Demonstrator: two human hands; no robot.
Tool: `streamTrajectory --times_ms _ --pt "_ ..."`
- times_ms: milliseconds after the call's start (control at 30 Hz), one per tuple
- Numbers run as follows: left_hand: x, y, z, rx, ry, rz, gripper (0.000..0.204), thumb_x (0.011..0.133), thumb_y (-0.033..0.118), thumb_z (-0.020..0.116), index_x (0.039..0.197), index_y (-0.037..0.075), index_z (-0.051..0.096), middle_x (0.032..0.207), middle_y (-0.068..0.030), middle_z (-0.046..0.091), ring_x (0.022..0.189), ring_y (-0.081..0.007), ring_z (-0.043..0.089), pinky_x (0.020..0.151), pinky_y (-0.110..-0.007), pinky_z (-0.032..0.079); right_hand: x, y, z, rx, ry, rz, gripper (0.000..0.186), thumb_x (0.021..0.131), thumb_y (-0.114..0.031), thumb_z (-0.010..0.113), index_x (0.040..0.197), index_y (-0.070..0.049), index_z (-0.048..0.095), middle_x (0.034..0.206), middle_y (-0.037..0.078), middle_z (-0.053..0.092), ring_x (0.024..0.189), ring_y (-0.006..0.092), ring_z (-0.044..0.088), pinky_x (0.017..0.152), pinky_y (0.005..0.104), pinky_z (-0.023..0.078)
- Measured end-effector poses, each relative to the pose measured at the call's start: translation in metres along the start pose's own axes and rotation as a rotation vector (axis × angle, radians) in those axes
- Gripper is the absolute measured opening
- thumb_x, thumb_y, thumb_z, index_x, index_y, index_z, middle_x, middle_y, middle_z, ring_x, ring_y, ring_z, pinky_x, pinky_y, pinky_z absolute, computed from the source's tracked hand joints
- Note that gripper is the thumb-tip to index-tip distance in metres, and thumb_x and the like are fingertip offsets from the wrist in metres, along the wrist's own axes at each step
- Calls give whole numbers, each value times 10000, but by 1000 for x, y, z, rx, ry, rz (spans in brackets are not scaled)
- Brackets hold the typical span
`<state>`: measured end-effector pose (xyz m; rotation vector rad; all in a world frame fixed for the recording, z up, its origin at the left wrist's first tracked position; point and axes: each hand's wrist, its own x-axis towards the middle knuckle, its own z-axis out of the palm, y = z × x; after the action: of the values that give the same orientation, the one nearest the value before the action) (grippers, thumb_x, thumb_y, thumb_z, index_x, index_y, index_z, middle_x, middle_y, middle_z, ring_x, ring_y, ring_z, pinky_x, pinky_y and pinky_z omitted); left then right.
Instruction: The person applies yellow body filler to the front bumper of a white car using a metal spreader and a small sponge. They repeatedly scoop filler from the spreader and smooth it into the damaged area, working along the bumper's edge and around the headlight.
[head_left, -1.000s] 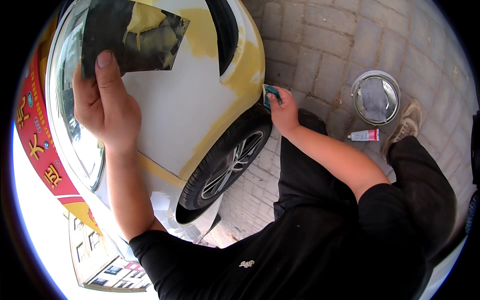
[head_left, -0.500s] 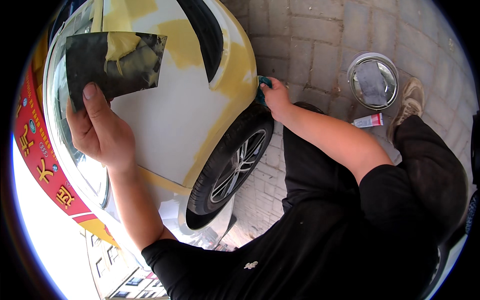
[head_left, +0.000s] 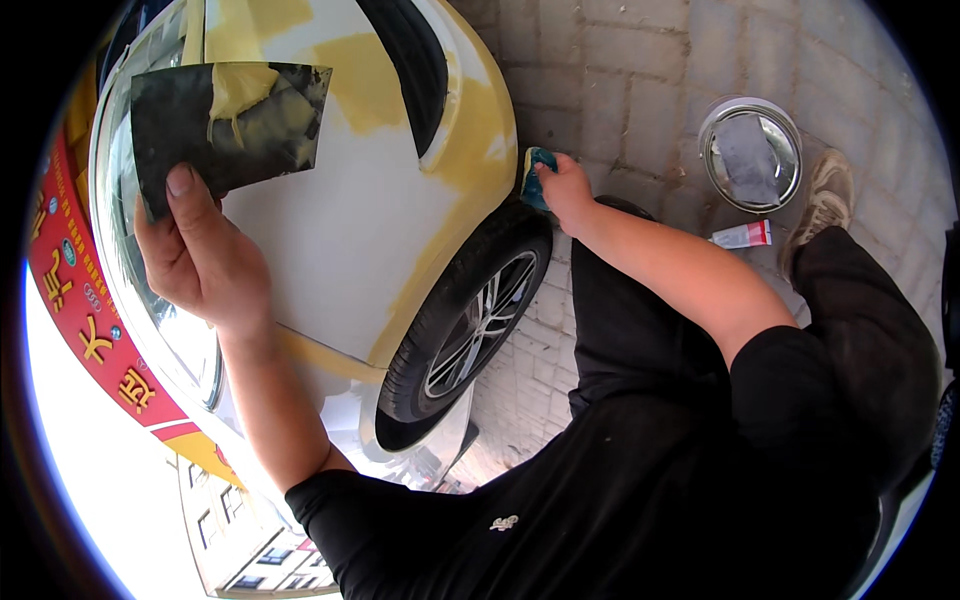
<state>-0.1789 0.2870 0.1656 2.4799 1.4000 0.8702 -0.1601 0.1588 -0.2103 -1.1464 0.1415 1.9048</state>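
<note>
My left hand grips the lower left corner of a thin, dark putty board, thumb on top. A thick dab of yellow putty and thinner smears lie on the board's right half. In my right hand is a teal putty spreader with yellow along its edge; the fingers partly cover it. It stands just off the rounded corner of a white car, above the wheel. Yellow patches of filler run along the car's corner and panel edges.
On the brick paving stands a round metal tin with a grey flat piece on it. Beside it lie a white and red tube and my shoe. A red sign rises beyond the car.
My right hand has drawn the spreader slightly away from the car's corner, and more of the teal blade shows. My left hand holds the board nearly still.
</note>
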Motion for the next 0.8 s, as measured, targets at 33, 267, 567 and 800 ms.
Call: streamTrajectory --times_ms 33,267,567,800 --pt "-1 -1 -1 -5 -2 6 202 1010 127 576 1136 -28 607 1006 -95 699 883 -130 672 752 -250 556 -1 4 8 7 1 18 227 998 -186 578 1160 -33 621 914 64 667 786 160 611 718 340 504" --pt "2 1 3 -24 -8 37 204 1008 123 577 1139 -31 607 1034 -112 697 917 -148 676 786 -262 563 -27 23 21 63 -67 -34 218 999 -182 579 1140 -23 625 944 70 676 829 136 600 748 327 494" --pt "0 10 16 33 51 54 170 1010 125 587 1068 -29 631 896 -51 678 764 -69 592 673 -196 472 -34 21 15 -317 102 -252 209 949 -157 605 1071 6 647 882 193 695 838 333 680 750 409 514" --pt "1 11 20 10 42 125 187 1012 137 592 1076 -29 649 877 -36 692 731 -37 570 647 -164 435 -74 6 40 -458 81 -478 131 884 -88 639 962 15 621 1003 211 613 976 385 603 827 441 482"
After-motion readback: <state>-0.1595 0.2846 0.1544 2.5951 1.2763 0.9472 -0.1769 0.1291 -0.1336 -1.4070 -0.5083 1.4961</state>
